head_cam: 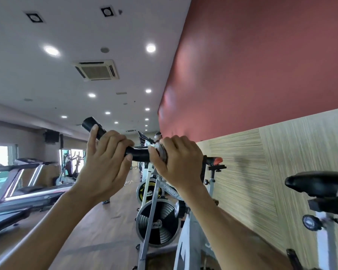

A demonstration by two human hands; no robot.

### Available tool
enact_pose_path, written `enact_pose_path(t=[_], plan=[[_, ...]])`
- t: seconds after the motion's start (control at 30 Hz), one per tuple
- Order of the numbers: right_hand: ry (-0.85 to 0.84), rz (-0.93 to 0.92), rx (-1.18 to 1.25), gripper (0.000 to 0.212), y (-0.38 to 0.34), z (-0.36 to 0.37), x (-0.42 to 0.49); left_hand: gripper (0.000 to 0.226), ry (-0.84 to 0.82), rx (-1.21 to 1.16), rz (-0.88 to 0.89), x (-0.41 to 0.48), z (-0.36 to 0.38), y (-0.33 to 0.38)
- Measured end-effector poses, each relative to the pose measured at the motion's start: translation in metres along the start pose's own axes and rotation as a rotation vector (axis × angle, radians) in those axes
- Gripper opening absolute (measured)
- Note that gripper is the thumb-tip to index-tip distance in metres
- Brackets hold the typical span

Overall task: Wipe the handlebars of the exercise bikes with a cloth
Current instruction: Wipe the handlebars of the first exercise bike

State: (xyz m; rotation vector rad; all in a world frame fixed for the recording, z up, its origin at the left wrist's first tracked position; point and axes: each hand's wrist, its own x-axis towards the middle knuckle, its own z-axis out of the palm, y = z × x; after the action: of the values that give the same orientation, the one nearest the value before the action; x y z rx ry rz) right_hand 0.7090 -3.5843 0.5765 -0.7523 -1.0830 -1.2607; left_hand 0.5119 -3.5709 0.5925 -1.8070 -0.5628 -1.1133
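Between the two hands, a short stretch of the black handlebar (139,153) shows, a smooth, round, matte tube that bends as it passes from one grip to the other. Beyond the left hand (103,162) it climbs up and outward to a blunt, flat-cut end. That hand wraps the bar bare, its fingers curled over the top and its thumb tucked beneath, while the outermost finger lies straighter, along the rising tube. The right hand (178,160) is closed round the bar on the other side of the bend, with the cloth (161,152) bunched inside its grasp. Only a crumpled, pale grey-white fold shows, between thumb and fingers, pressed against the tube.

Below the grips, a round flywheel (158,223) sits in a pale metal frame, dark with silvery ribbed segments. Beyond it, a second bike (148,191) carries a black and yellow wheel. Right of the right hand and lower, a black padded saddle (318,184) sits on a pale post with a round knob. Behind it, a wall panel (252,172) of fine streaked wood grain runs under a smooth dull-red wall (261,65). Left of the left hand, treadmills (18,184) stand on a wood-look floor.
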Motion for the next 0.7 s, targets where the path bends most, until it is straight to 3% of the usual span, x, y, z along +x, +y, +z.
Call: enact_pose_path(t=[0.1, 0.2, 0.33, 0.4, 0.53, 0.7], plan=[[-0.026, -0.064, 0.15, 0.052, 0.019, 0.001, -0.002, 0.041, -0.002, -0.006, 0.006, 0.0, -0.002, -0.002], [-0.181, 0.166, 0.337, 0.047, 0.016, -0.012, 0.011, 0.042, -0.039, 0.007, 0.014, 0.001, -0.005, -0.003], [-0.517, 0.185, 0.191, 0.058, 0.01, -0.019, 0.023, 0.041, -0.091, 0.015, -0.007, 0.001, -0.01, 0.0], [-0.579, 0.196, 0.189, 0.067, 0.01, -0.024, 0.023, 0.041, -0.122, 0.004, -0.035, 0.0, -0.014, 0.003], [-0.649, 0.198, 0.107, 0.067, 0.006, -0.03, 0.028, 0.043, -0.219, -0.026, -0.043, 0.0, -0.022, 0.002], [-0.861, 0.182, 0.047, 0.066, 0.004, -0.028, 0.05, 0.052, -0.405, -0.031, 0.009, 0.012, -0.04, -0.009]])
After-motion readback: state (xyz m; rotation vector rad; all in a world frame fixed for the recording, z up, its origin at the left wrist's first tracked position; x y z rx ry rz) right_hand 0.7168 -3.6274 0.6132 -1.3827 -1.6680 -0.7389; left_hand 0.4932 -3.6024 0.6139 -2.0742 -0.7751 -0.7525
